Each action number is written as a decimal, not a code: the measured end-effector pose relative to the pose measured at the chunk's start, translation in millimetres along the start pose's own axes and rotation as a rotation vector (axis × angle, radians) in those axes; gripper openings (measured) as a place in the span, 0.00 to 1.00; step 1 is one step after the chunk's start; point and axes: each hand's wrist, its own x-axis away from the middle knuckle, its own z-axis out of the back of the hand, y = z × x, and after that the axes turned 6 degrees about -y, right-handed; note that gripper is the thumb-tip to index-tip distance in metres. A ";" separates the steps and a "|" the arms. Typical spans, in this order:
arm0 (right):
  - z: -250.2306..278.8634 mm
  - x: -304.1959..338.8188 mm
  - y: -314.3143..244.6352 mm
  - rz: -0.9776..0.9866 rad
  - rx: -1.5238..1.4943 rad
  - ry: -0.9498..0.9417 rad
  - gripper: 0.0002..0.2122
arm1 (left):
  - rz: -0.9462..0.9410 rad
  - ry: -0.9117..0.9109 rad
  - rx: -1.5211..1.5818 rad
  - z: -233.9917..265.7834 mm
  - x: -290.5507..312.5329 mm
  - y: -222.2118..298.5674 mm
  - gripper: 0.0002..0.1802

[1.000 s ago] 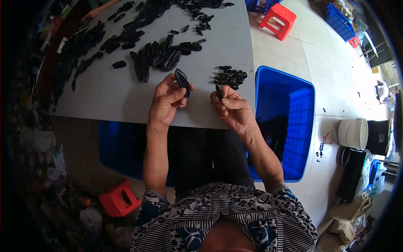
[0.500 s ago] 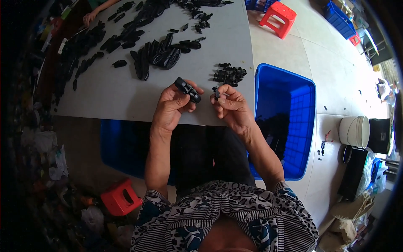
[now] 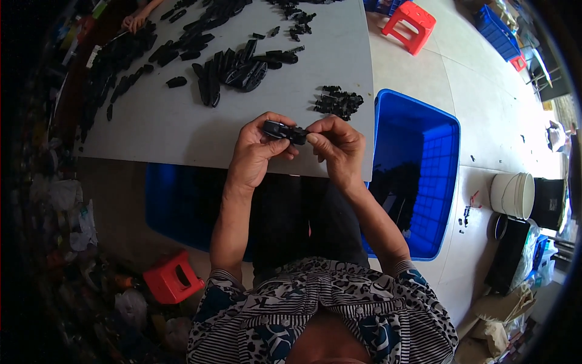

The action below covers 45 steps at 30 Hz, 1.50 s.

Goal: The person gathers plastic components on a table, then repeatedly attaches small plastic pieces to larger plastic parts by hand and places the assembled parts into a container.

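Observation:
Over the near edge of the grey table, my left hand is closed round a long black plastic part with hollows along its upper face. My right hand pinches at the right end of that part; a small black piece between its thumb and forefinger is mostly hidden by the fingers. Just beyond my right hand lies a pile of small black clips. Farther off, to the left, is a heap of longer black parts.
Below the table's right side stands a blue crate with dark contents. More black parts spread along the left, near another person's hand. Red stools and a white bucket are on the floor.
My right hand has brought the small black piece over to the long part. My left hand has turned the long part to lie nearly level, its end toward the right fingers.

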 end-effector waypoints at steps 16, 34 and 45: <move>-3.9 -5.8 8.3 0.587 0.678 -0.016 0.07 | -0.095 0.013 -0.117 -11.5 8.8 6.6 0.10; -6.4 -7.5 5.8 -0.003 0.183 -0.198 0.08 | -0.296 0.100 -0.297 -12.9 15.3 -2.8 0.02; -21.6 1.1 21.0 -0.054 0.169 -0.151 0.10 | -0.268 0.213 -0.271 -7.4 32.5 -3.5 0.03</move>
